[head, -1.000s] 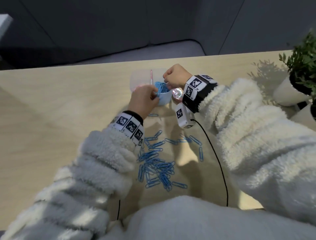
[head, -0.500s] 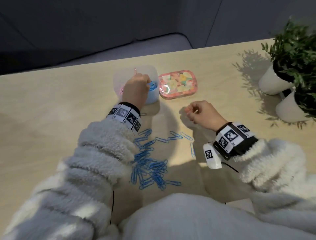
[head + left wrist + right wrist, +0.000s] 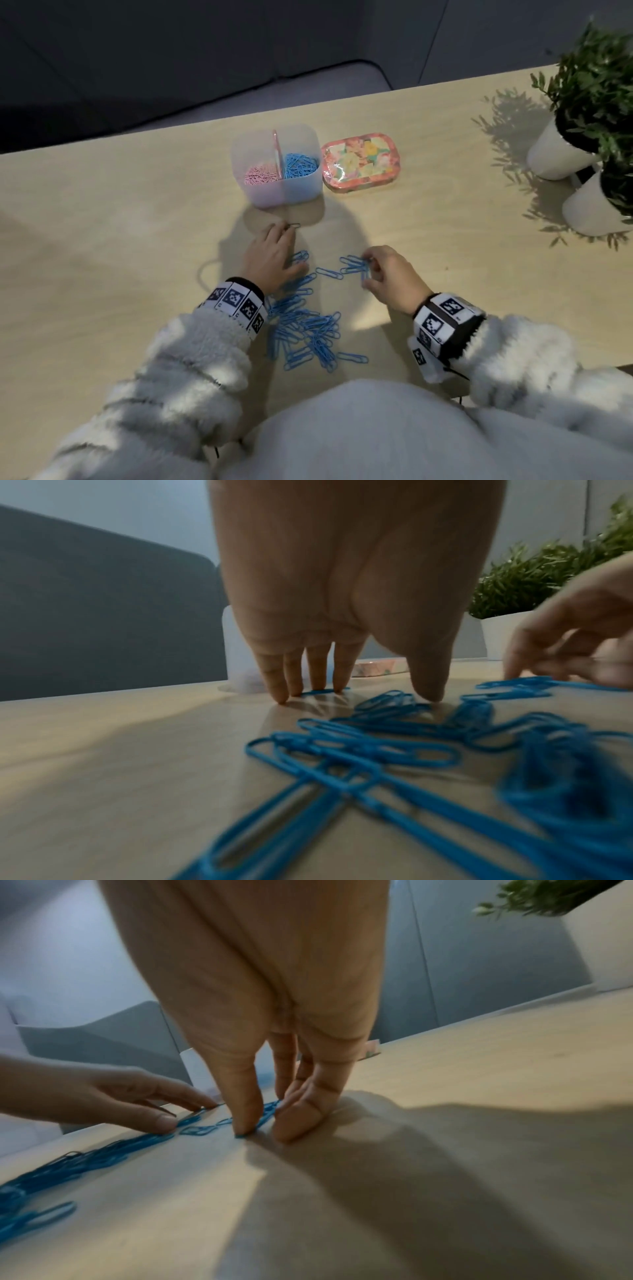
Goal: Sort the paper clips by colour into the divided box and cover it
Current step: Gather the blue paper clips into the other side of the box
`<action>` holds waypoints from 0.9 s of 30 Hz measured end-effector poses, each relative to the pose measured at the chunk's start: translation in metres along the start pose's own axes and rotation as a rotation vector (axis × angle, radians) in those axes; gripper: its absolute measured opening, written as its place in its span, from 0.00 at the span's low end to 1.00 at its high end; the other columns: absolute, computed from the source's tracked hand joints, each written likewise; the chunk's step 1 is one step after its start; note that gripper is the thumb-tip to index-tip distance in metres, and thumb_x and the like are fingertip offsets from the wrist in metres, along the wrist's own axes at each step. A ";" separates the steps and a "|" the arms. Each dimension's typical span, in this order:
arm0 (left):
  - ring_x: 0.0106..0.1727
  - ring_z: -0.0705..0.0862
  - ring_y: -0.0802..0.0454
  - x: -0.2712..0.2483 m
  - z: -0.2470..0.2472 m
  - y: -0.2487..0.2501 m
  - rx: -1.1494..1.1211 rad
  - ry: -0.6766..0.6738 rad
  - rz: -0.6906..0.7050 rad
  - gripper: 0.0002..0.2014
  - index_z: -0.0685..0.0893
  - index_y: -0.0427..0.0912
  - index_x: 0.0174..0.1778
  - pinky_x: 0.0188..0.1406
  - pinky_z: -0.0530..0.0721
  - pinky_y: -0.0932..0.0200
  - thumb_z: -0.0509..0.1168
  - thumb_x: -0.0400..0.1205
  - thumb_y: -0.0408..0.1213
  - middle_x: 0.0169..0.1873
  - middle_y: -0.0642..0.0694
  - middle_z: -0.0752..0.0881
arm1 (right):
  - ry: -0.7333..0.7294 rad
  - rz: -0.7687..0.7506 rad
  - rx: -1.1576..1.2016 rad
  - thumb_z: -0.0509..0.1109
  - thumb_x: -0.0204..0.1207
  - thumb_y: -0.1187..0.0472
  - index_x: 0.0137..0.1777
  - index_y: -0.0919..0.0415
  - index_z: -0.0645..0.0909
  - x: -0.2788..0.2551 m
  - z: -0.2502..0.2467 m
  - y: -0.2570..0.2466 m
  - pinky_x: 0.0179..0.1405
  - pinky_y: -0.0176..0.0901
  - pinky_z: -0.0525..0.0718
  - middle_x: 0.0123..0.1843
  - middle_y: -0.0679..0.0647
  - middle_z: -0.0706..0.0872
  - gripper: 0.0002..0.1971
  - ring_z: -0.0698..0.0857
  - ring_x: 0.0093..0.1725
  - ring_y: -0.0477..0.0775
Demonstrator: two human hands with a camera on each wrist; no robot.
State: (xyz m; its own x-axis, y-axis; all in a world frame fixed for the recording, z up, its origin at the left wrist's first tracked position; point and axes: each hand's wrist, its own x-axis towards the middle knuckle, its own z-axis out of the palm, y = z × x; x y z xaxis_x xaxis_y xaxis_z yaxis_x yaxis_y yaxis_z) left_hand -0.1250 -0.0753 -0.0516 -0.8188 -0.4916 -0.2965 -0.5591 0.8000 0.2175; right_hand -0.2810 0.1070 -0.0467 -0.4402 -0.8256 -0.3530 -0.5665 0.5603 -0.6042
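We're pressing L hand (image 3: pixel 272 262) flat on table (image 3: pixel 102 240), fingers straight; R hand (image 3: pixel 390 277) pinching blue clips (image 3: pixel 356 265), box (image 3: pixel 278 164) well apart.

The table (image 3: pixel 102 212) looks like matt pale wood. The divided box (image 3: pixel 294 192) is frosted translucent plastic. The blue paper clips (image 3: pixel 308 329) look smoothly coated.

Pale wooden tabletop (image 3: pixel 102 219) lit in patches, two leafy green plants in white round pots (image 3: pixel 561 154) set at its far right corner, one pot just beside the other, dark grey upholstered seat (image 3: pixel 137 51) seen beyond the far edge
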 end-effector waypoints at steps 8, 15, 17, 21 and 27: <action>0.54 0.81 0.34 -0.025 0.001 0.014 -0.176 0.124 0.087 0.16 0.81 0.33 0.61 0.57 0.82 0.45 0.63 0.77 0.33 0.58 0.34 0.83 | 0.001 -0.058 -0.038 0.72 0.73 0.56 0.70 0.65 0.71 0.015 0.008 -0.031 0.60 0.50 0.80 0.66 0.61 0.73 0.27 0.81 0.59 0.61; 0.62 0.76 0.39 -0.022 -0.005 -0.002 -0.274 0.035 -0.042 0.23 0.78 0.36 0.64 0.63 0.72 0.52 0.72 0.73 0.37 0.62 0.37 0.77 | -0.075 -0.070 -0.152 0.80 0.62 0.52 0.67 0.62 0.73 0.012 0.008 -0.028 0.62 0.56 0.80 0.65 0.59 0.71 0.34 0.76 0.63 0.59; 0.61 0.76 0.39 -0.016 -0.005 0.006 -0.283 0.045 -0.041 0.21 0.79 0.36 0.63 0.62 0.73 0.51 0.70 0.74 0.37 0.60 0.36 0.78 | -0.062 -0.108 -0.141 0.78 0.64 0.51 0.70 0.57 0.73 0.017 0.014 -0.037 0.61 0.54 0.80 0.64 0.58 0.72 0.34 0.75 0.64 0.57; 0.55 0.80 0.36 -0.005 -0.004 0.021 -0.278 0.075 -0.020 0.17 0.82 0.34 0.60 0.56 0.77 0.47 0.68 0.75 0.33 0.54 0.33 0.81 | -0.013 -0.159 -0.150 0.73 0.71 0.55 0.64 0.56 0.80 0.029 0.022 -0.046 0.54 0.51 0.80 0.59 0.58 0.76 0.20 0.75 0.62 0.58; 0.49 0.80 0.33 0.003 0.003 0.029 -0.221 0.110 -0.020 0.09 0.84 0.30 0.48 0.47 0.77 0.41 0.62 0.75 0.26 0.46 0.30 0.83 | -0.063 -0.167 -0.304 0.63 0.77 0.64 0.56 0.66 0.79 0.035 0.023 -0.053 0.53 0.54 0.77 0.57 0.63 0.80 0.10 0.74 0.62 0.62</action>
State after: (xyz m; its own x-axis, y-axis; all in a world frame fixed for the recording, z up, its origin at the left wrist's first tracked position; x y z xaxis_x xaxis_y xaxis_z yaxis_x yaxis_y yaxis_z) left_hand -0.1432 -0.0520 -0.0486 -0.8099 -0.5506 -0.2022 -0.5802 0.7011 0.4145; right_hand -0.2504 0.0467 -0.0432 -0.2856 -0.9046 -0.3165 -0.8125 0.4037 -0.4205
